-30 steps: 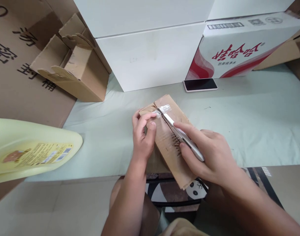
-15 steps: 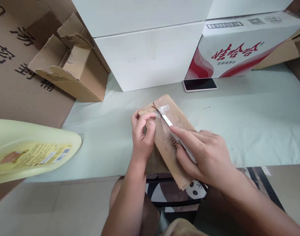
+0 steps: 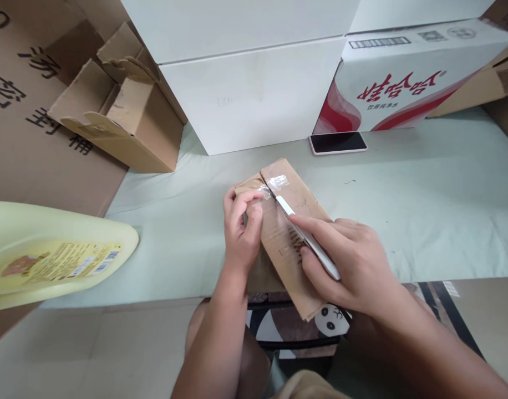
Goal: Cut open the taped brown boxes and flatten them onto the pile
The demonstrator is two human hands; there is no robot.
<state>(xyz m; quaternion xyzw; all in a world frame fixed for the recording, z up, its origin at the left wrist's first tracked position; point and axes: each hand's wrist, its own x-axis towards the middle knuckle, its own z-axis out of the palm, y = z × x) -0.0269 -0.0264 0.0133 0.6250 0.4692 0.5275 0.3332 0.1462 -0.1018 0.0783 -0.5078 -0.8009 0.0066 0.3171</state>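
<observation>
A small brown cardboard box (image 3: 285, 233) sealed with clear tape lies on the pale green surface (image 3: 424, 205), its near end hanging over the edge. My left hand (image 3: 242, 233) is closed on the box's left side, fingers curled over its top. My right hand (image 3: 349, 263) grips a white utility knife (image 3: 308, 239), forefinger laid along its back. The knife's tip rests on the taped centre seam near the box's far end.
A phone (image 3: 338, 142) lies face up behind the box. White boxes (image 3: 254, 94) and a red-and-white carton (image 3: 404, 77) stand at the back. An open brown carton (image 3: 121, 119) sits at the left, a pale yellow jug (image 3: 50, 249) at the near left.
The knife has slid a little back along the seam toward me, away from the far tape patch. My left hand has stayed on the box.
</observation>
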